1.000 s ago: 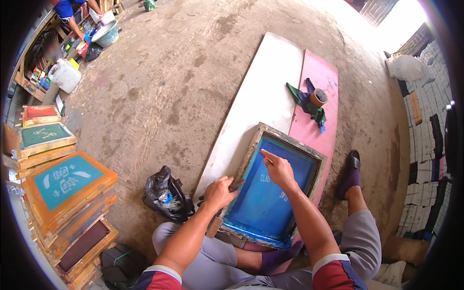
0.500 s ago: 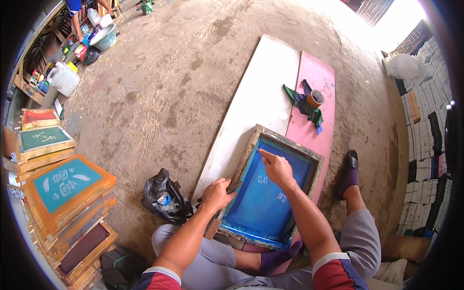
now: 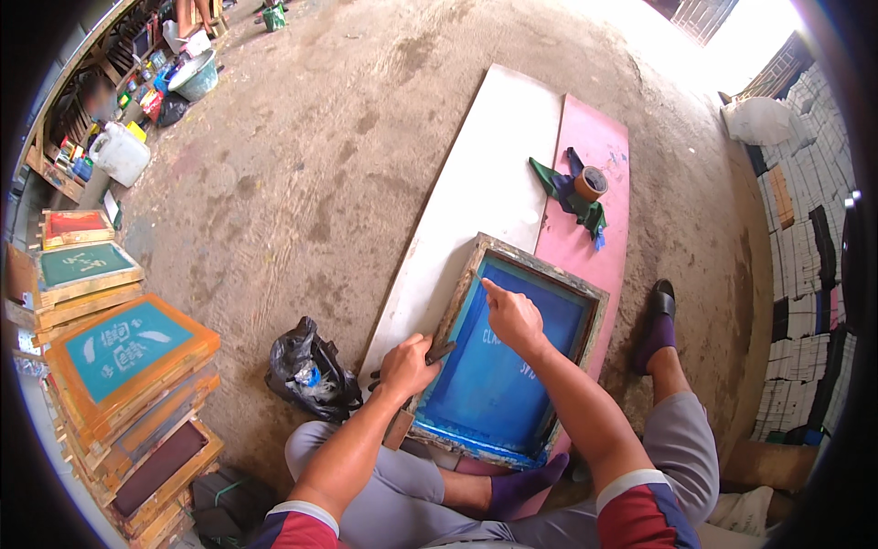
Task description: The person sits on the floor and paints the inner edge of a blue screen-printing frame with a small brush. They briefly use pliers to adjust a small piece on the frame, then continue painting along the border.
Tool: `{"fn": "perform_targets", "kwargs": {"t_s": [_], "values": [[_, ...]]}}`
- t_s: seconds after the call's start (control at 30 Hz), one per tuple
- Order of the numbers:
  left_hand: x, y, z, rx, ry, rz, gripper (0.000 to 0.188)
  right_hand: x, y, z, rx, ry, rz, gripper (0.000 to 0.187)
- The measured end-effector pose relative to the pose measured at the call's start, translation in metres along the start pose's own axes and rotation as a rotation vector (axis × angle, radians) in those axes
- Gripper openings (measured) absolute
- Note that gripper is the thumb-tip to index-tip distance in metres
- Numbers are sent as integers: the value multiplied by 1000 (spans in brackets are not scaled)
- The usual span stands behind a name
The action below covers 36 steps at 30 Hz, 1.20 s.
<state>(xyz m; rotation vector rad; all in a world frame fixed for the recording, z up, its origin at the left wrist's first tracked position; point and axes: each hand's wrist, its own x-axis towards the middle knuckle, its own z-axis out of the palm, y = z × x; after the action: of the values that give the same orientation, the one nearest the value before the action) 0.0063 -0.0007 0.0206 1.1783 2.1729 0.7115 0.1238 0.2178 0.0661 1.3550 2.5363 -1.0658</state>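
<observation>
A wooden-framed printing screen (image 3: pixel 494 393) with blue mesh and pale lettering lies tilted across the boards in front of me. My left hand (image 3: pixel 407 366) is closed round a dark, narrow tool (image 3: pixel 443 351) at the screen's left edge; the palm hides most of the tool, so its kind is unclear. Over the mesh, my right hand (image 3: pixel 515 318) stretches its index finger to the upper left inner corner. Its other fingers are curled, and I see nothing held in it. Whether the fingertip touches the mesh I cannot tell.
Under the screen lie a white board (image 3: pixel 476 156) and a pink board (image 3: pixel 599 137), with a brown tape roll (image 3: pixel 591 183) on green and navy cloth (image 3: pixel 558 188). Left: a black plastic bag (image 3: pixel 311 375) and stacked screens (image 3: pixel 137 352). Right: stacked pale bundles (image 3: pixel 796 274). A person's legs (image 3: pixel 187 16) show far left.
My right hand has shifted slightly left over the mesh, covering more of the lettering. The left hand keeps its hold. The far person's arm has gone from view; the whole view has shifted slightly.
</observation>
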Motion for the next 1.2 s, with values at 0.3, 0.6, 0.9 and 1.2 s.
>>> {"fn": "perform_targets", "kwargs": {"t_s": [0.3, 0.6, 0.9, 1.2], "values": [[-2, -6, 3, -10, -15, -17, 51, 13, 28, 7, 411, -184, 165, 41], [-1, -6, -3, -23, -25, -29, 50, 37, 39, 18, 835, -254, 203, 41], [0, 4, -4, -30, -26, -50, 48, 1, 19, 8, 96, 121, -57, 36], [-1, 2, -3, -42, -39, -52, 62, 2, 10, 5, -80, 143, -78, 36]]}}
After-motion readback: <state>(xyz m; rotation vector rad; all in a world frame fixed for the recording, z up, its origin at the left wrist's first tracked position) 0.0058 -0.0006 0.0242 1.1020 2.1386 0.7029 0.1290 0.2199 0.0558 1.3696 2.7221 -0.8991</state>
